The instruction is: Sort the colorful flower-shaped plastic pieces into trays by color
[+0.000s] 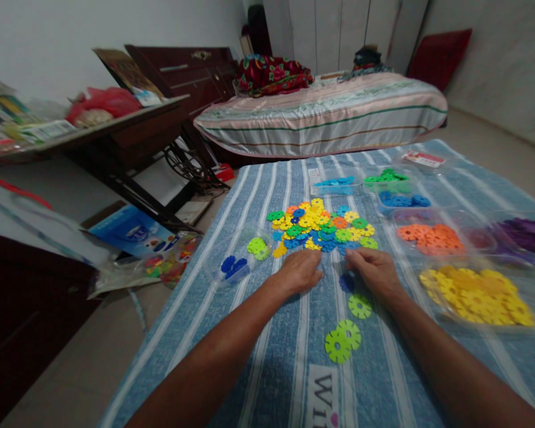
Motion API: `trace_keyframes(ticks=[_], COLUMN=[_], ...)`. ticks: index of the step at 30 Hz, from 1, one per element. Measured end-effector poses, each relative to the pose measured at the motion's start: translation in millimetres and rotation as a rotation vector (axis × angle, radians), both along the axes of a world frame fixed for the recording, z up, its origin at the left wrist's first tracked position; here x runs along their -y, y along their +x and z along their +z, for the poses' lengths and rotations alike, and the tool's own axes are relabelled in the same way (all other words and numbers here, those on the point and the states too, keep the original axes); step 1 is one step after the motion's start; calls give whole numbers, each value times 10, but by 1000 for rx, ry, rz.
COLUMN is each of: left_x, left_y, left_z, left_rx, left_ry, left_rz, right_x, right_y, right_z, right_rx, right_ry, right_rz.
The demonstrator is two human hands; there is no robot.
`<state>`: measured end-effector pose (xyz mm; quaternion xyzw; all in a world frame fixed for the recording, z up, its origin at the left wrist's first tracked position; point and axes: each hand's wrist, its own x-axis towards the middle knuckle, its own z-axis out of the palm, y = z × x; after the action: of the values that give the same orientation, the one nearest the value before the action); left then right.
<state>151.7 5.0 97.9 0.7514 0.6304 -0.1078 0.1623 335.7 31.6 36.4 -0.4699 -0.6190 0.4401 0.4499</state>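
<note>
A mixed pile of notched plastic discs (321,224), in yellow, green, blue and orange, lies on the striped cloth. My left hand (299,271) is at the pile's front edge with its fingers curled closed; whatever they may hold is hidden. Thumb and fingers of my right hand (377,270) are pinched together at the front right of the pile, and I cannot make out what is in them. Just below that hand lies a dark blue disc (346,282). Closer to me are a lime green disc (360,307) and two overlapping lime discs (337,346).
A clear tray (211,274) at left holds dark blue and lime discs. To the right stand clear boxes of yellow discs (477,294), orange discs (430,239), purple discs (528,233), blue discs (403,200) and green discs (387,176). Light blue discs (336,182) sit behind the pile.
</note>
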Motion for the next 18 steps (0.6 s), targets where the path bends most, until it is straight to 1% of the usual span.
trace_keyframes(ticks=[11, 18], left_x=[17, 33], left_y=[24, 40], left_z=[-22, 2], left_rx=[12, 16], left_ry=[7, -3], left_rz=[-5, -18], right_x=[5, 2], right_y=[-6, 1], right_z=[21, 0], right_rx=[-4, 0], right_ry=[-9, -10], right_rz=[3, 1])
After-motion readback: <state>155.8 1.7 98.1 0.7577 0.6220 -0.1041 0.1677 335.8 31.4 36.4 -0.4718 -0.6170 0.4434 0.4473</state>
